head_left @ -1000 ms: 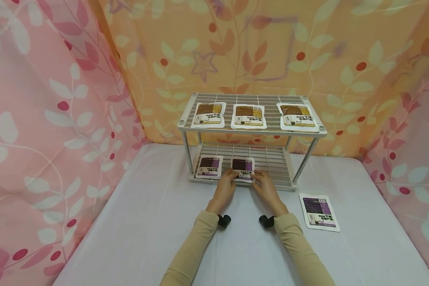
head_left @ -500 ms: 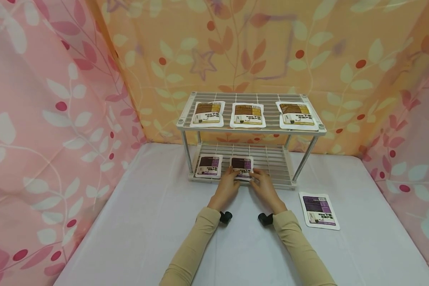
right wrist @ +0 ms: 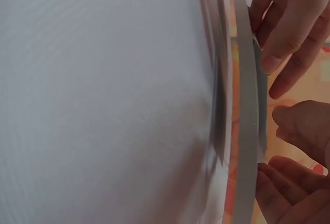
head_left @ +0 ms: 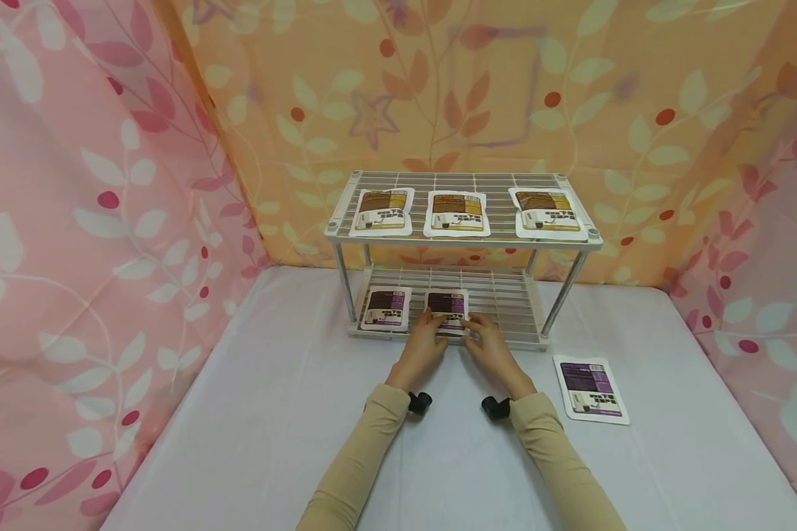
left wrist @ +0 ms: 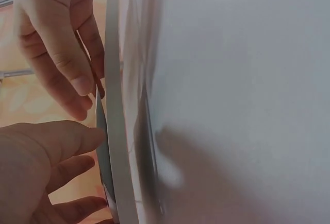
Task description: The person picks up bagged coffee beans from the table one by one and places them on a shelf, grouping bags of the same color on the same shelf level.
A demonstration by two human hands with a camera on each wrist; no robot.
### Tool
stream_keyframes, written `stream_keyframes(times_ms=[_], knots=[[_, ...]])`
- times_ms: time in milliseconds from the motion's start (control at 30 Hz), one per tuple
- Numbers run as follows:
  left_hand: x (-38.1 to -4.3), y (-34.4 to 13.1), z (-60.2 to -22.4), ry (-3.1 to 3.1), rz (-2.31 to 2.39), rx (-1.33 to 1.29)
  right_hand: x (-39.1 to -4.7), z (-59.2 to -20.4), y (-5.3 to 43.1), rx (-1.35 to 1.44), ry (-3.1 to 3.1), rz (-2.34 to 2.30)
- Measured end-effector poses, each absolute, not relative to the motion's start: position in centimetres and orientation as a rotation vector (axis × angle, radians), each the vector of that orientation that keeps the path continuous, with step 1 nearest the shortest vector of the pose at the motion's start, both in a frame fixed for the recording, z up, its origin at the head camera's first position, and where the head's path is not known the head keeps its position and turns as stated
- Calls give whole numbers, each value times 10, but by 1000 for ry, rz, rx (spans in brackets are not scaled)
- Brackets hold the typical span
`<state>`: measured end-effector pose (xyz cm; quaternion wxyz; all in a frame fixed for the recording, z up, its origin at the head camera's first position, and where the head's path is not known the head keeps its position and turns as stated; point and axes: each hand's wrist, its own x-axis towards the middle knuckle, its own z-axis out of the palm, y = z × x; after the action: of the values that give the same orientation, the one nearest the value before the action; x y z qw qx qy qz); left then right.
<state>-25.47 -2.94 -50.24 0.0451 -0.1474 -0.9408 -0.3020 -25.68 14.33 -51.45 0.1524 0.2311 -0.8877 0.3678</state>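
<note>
A flat white pouch with a dark and purple label (head_left: 448, 301) lies on the lower tier of a two-tier wire rack (head_left: 505, 313), at its front. My left hand (head_left: 421, 346) is at the pouch's left front, one fingertip over the label. At its right front corner is my right hand (head_left: 491, 350), fingers loosely bent. Seen edge-on in the left wrist view, the pouch (left wrist: 104, 157) sits just above the rack's front rail (left wrist: 116, 105), with the left thumb touching it. The right fingertips (right wrist: 264, 175) meet its other end in the right wrist view.
A matching purple pouch (head_left: 386, 308) lies left on the lower tier. Another purple pouch (head_left: 591, 389) lies on the white tabletop (head_left: 252, 442), right of the rack. Brown-yellow pouches (head_left: 457, 214) line the upper tier. Patterned curtains (head_left: 345, 88) surround the table.
The pouch between my hands has moved slightly back onto the lower tier. My left fingers have shifted further over its front, and my right fingers have loosened a little. The head view has shifted slightly.
</note>
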Motion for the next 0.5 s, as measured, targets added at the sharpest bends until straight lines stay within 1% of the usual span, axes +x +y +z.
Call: stream_keyframes(times_ms=[367, 500], knots=[[-247, -18, -507, -2767, -936, -400, -246, -505, 155, 699, -2573, 1035], [-244, -11, -507, -2698, -933, -427, -239, -499, 164, 694, -2568, 1085]])
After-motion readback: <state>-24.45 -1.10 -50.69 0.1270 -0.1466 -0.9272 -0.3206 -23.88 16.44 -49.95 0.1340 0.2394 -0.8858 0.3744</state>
